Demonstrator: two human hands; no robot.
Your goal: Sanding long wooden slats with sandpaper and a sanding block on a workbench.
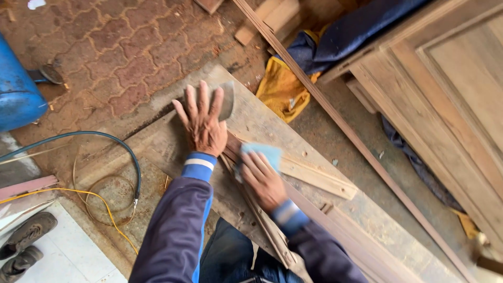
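My left hand (203, 121) lies flat with fingers spread on a worn wooden board (293, 141), pressing down the far end of a thin reddish wood strip (262, 220) that runs toward me. Just past its fingertips sits a grey curved metal piece (227, 98). My right hand (262, 179) presses a pale blue sanding pad (263, 152) against the strip. A lighter flat wooden piece (314, 177) lies to the right of the pad.
A long thin moulding (361, 147) leans diagonally across the scene. A panelled wooden door (450, 89) stands right. Yellow and blue cloths (285, 86) lie behind the board. A blue drum (15, 94), green hose (105, 139), yellow cable (105, 207) and shoes (26, 243) are left.
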